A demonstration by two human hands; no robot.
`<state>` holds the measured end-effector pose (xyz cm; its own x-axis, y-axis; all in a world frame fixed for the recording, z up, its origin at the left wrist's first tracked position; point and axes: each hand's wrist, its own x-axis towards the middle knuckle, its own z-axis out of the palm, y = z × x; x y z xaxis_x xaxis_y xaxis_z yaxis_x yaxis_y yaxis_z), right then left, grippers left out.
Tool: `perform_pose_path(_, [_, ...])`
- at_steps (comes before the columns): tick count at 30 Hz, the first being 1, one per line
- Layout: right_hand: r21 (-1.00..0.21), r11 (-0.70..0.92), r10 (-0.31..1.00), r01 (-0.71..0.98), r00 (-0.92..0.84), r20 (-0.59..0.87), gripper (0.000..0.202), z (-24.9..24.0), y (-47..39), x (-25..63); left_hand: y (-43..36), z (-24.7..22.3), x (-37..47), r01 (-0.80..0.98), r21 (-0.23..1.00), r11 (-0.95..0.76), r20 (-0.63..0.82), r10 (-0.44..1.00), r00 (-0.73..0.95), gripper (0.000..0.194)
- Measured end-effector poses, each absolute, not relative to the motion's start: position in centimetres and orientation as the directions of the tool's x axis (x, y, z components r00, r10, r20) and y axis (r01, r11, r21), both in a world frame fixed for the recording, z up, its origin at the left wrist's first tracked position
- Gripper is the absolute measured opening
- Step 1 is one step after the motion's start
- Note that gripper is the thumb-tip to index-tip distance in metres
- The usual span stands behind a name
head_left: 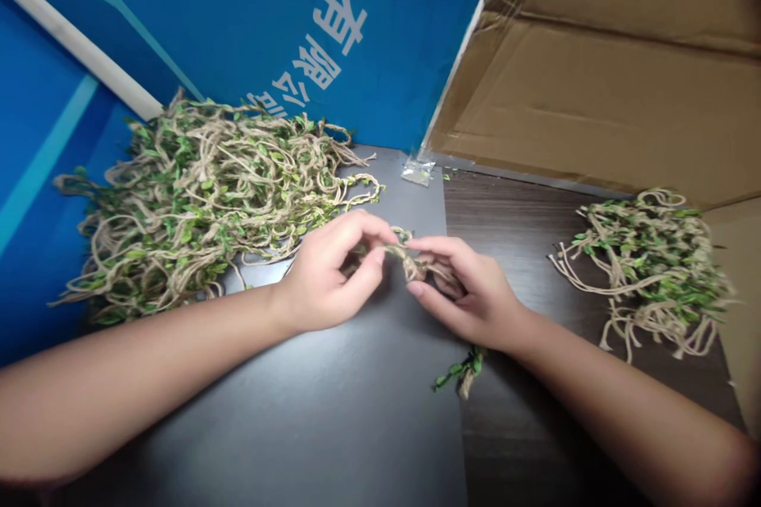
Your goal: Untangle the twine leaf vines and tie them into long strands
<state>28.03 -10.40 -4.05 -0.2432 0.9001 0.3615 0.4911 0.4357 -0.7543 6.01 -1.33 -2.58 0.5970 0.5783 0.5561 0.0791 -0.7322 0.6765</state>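
Centrally over the bench, beside the large heap of leafy cord, the left hand and right hand pinch one twisted cord between fingertips; it runs sideways from hand to hand, its knot-like bunch nearer the right.

Cord heap left; cord bundle right; held cord between them; cardboard panel behind bundle

Left hand and right hand pinch a leafy cord near a large cord heap
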Motion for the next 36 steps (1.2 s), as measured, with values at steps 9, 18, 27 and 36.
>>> perform_pose_path(9, [-0.753,0.417,0.903,0.510,-0.142,0.404,0.009,-3.7,-9.9,28.0,-1.1,-2.2,6.3,0.120,0.613,-0.781,0.519,0.513,0.684,0.022])
perform_pose_path(18, [-0.858,0.375,0.925,0.351,-0.204,0.321,0.018,-3.5,-10.4,27.9,-1.0,-2.3,6.4,0.097,0.580,-0.809,0.497,0.446,0.744,0.005])
perform_pose_path(27, [-0.957,0.087,0.969,0.277,0.200,0.146,0.026,-3.3,-9.0,29.3,-1.0,-2.2,6.2,0.125,0.728,-0.674,0.538,0.674,0.506,0.019])
perform_pose_path(36, [-0.860,0.140,0.846,0.491,0.392,0.361,0.026,-3.4,-9.4,29.1,-0.9,-2.4,6.1,0.112,0.793,-0.599,0.489,0.735,0.470,0.024])
